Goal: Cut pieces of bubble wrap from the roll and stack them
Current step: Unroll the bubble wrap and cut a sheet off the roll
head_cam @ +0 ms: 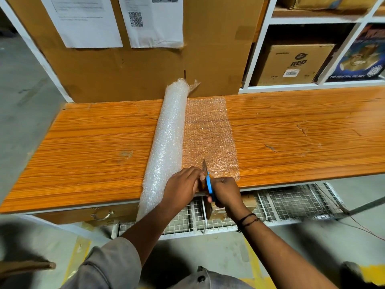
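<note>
A long roll of bubble wrap (166,147) lies across the orange wooden table (83,147), front to back. An unrolled sheet of bubble wrap (210,132) spreads flat to its right. My right hand (224,191) grips blue-handled scissors (207,178) at the sheet's near edge, blades pointing away from me into the wrap. My left hand (183,187) rests at the near edge of the sheet beside the roll, fingers next to the blades; whether they pinch the wrap is hidden.
A large cardboard sheet (145,65) with taped papers stands behind the table. White shelves (262,49) at the right hold a cardboard box (295,63). A drawer with a handle (102,214) and a wire-mesh rack (291,203) sit under the table.
</note>
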The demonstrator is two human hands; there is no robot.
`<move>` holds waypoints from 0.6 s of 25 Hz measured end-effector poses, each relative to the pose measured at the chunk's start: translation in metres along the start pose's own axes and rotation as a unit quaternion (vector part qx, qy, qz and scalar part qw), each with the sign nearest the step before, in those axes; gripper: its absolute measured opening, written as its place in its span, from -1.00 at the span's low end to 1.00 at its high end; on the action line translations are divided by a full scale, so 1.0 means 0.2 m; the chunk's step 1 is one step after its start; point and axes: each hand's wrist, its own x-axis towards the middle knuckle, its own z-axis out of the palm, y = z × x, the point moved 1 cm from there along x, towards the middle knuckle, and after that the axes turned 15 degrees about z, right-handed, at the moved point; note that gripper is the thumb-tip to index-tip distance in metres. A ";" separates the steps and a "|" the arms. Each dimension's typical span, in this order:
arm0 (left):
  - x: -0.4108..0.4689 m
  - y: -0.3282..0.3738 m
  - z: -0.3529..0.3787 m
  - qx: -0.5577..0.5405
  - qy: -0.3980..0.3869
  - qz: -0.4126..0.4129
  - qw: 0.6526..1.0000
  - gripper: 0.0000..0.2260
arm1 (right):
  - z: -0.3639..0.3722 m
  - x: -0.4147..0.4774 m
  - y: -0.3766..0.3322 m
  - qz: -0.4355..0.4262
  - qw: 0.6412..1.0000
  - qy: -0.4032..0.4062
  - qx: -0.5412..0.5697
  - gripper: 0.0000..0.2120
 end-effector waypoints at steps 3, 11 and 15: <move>0.00 0.00 -0.01 -0.002 -0.011 0.002 1.000 -0.69 | 0.01 0.00 -0.02 0.004 1.000 0.000 0.001 -0.68; -0.04 -0.03 -0.04 0.006 0.006 0.008 1.000 -0.86 | 0.06 0.04 -0.13 -0.002 0.998 0.045 -0.041 -0.66; 0.00 -0.01 -0.08 -0.017 -0.036 -0.046 0.998 -0.90 | 0.05 0.07 -0.13 0.008 0.997 0.061 -0.035 -0.72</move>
